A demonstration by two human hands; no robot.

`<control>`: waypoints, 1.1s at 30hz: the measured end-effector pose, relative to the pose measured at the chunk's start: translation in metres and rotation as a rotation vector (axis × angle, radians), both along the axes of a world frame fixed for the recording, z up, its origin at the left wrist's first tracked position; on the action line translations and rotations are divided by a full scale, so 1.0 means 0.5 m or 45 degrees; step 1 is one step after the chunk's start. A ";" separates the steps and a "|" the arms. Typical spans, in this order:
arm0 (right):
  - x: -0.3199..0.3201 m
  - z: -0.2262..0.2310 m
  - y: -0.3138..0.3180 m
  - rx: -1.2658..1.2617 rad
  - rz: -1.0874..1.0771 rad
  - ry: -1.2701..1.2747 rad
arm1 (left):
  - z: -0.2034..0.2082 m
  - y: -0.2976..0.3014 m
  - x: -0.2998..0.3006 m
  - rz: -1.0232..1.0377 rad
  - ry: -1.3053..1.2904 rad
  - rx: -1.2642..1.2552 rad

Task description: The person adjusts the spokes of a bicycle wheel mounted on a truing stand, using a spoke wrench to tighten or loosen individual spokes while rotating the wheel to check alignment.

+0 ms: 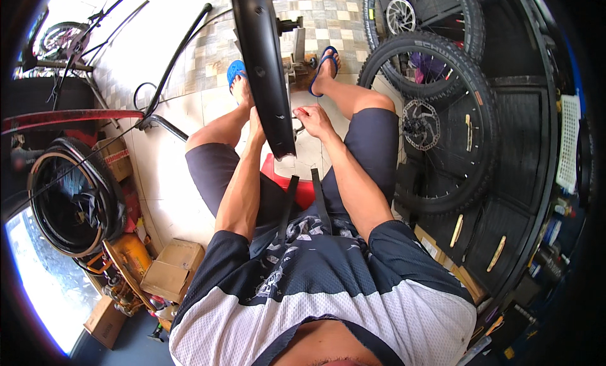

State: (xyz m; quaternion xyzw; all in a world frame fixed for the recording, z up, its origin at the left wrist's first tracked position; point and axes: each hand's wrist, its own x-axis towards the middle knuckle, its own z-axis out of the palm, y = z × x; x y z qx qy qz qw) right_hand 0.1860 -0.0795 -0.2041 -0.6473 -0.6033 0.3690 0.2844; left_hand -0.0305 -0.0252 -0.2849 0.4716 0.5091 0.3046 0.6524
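12 o'clock rim [260, 69] was prob. being adj'd: R hand [315, 121] pinched narrow, L hand [256, 127] grip couldn't be told; steadying needed next.

The black rim [261, 66] is cut off at its far end; it partly hides the left hand [255, 122].

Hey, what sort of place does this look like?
Most likely a bicycle repair shop: thick-tired wheels with brake discs are at right, several round tires are bunched at left, and a black rim stands in front of the person.
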 end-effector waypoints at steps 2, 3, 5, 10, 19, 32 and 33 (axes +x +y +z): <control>-0.003 0.014 -0.006 -0.044 -0.075 -0.012 | 0.000 -0.007 -0.006 0.014 0.114 0.130; -0.002 0.019 -0.005 -0.148 -0.124 0.047 | 0.011 -0.012 -0.006 0.029 0.037 0.252; -0.005 0.023 -0.003 -0.288 -0.171 0.126 | 0.053 -0.020 0.002 0.039 0.039 0.196; -0.028 -0.011 0.009 -0.443 -0.189 0.360 | 0.171 -0.030 0.015 0.027 -0.154 -0.057; -0.044 -0.034 0.007 -0.586 -0.308 0.598 | 0.139 -0.034 0.022 0.153 -0.120 -0.079; -0.036 0.038 0.016 -0.681 0.029 0.725 | 0.170 -0.041 0.018 0.078 -0.078 0.032; -0.033 0.041 0.018 -0.710 0.081 0.712 | 0.174 -0.039 0.014 0.033 -0.041 0.030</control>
